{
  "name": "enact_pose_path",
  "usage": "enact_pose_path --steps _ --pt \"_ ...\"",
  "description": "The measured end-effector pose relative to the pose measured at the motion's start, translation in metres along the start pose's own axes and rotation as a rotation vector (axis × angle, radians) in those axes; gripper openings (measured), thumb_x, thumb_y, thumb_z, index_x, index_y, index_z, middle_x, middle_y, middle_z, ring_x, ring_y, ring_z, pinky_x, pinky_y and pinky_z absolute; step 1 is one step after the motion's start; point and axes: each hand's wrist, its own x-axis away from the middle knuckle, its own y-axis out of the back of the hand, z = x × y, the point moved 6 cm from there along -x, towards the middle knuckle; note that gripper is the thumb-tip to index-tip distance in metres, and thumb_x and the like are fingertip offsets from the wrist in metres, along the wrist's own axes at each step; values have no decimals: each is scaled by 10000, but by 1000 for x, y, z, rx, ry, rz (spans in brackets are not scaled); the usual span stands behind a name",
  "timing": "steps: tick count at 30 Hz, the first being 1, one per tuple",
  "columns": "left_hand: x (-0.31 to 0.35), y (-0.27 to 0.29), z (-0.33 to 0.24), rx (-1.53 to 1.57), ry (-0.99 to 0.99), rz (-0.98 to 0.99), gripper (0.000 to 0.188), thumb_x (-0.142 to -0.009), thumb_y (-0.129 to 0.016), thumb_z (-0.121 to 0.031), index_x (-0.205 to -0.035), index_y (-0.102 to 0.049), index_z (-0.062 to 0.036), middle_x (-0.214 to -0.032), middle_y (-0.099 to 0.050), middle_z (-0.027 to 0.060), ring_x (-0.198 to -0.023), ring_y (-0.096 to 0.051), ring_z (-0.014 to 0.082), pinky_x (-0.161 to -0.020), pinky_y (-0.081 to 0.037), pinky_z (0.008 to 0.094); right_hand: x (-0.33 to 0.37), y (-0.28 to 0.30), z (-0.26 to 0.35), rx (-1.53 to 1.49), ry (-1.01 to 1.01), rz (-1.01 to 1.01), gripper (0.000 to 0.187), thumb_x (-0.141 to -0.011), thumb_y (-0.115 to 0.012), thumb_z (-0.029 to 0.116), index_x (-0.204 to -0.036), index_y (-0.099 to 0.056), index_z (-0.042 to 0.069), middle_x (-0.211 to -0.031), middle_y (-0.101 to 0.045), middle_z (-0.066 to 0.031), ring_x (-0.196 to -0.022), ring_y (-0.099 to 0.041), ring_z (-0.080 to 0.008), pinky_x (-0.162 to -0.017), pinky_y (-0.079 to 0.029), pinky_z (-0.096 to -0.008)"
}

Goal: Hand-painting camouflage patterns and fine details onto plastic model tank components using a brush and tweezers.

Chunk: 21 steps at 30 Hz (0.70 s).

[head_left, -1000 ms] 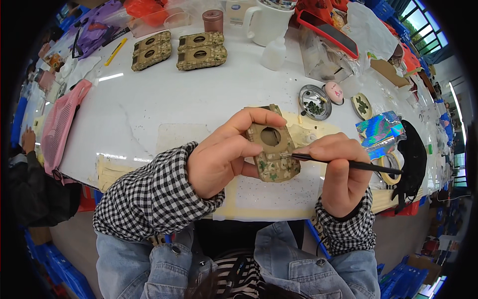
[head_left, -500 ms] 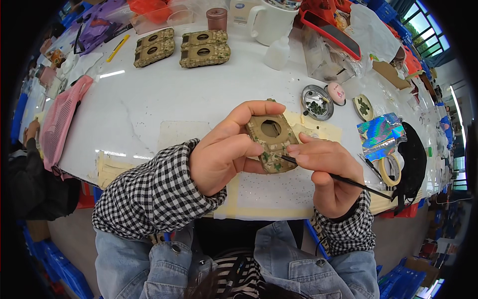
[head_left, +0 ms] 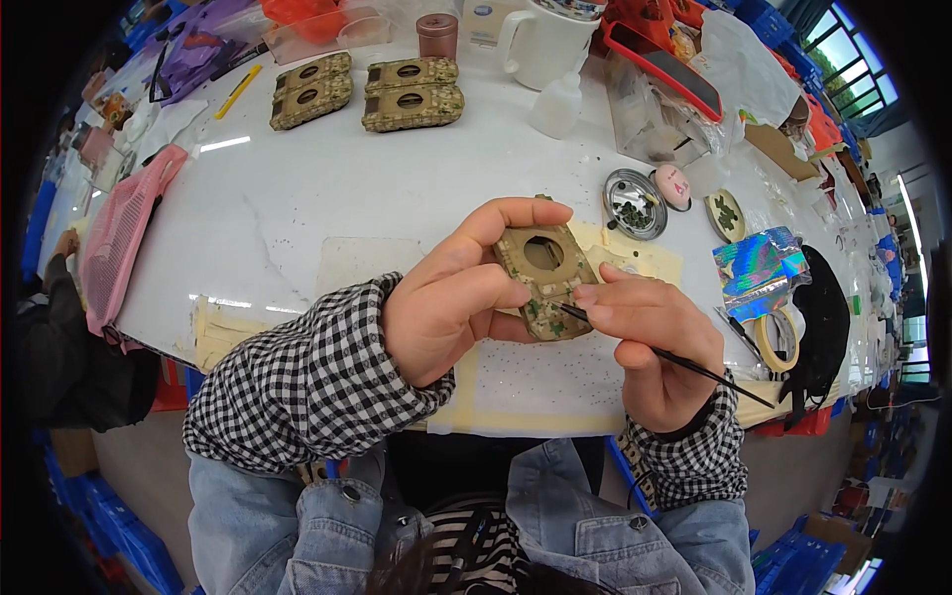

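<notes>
My left hand [head_left: 448,288] holds a toy tank hull [head_left: 540,252] at its left side, thumb across its face and fingers around the edge. The hull is tan with brown and green camouflage and a round hole in its upper part. In my right hand [head_left: 662,342], a thin black paintbrush [head_left: 706,371] is pinched between thumb and fingers. Its pointed tip meets or nearly meets the hull's lower part, where green patches show; contact cannot be made out. The right fingertips rest by the hull's right edge.
Similar camouflaged hulls [head_left: 413,95] stand at the back. Right of my hands are a round metal dish [head_left: 651,226] with dark green bits, a pale oval lid [head_left: 726,230], a tape roll [head_left: 789,354] and shiny foil [head_left: 759,283]. A white mug [head_left: 543,50] stands behind a small bottle [head_left: 555,107].
The hull is turned slightly in my left hand, and the brush tip has shifted a little over its lower part. Both grips stay the same.
</notes>
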Motion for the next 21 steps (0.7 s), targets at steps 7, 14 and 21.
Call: enact_pose_path --steps 7,14,21 --pt "1 0 0 22 -25 -5 546 -826 -393 -41 -1363 -297 -66 -1241 -470 138 -1128 -519 213 -931 -492 382 0 -1 0 32 20 13 226 -826 -673 131 -1012 -627 12 -967 -656 -142 -945 -645 -280 -923 -487 -436" --pt "0 2 2 14 -16 -9 541 -832 -402 -51 -1364 -303 -77 -1241 -473 121 -1123 -519 203 -927 -488 373 0 -2 1 45 38 17 253 -807 -690 147 -1012 -625 13 -969 -651 -139 -943 -644 -282 -925 -487 -434" --pt "0 2 1 13 -14 -19 537 -836 -407 -50 -1362 -305 -79 -1244 -472 119 -1123 -519 201 -927 -488 377 0 -2 1 47 35 18 263 -806 -692 167 -1011 -624 17 -971 -650 -137 -946 -644 -282 -922 -491 -433"
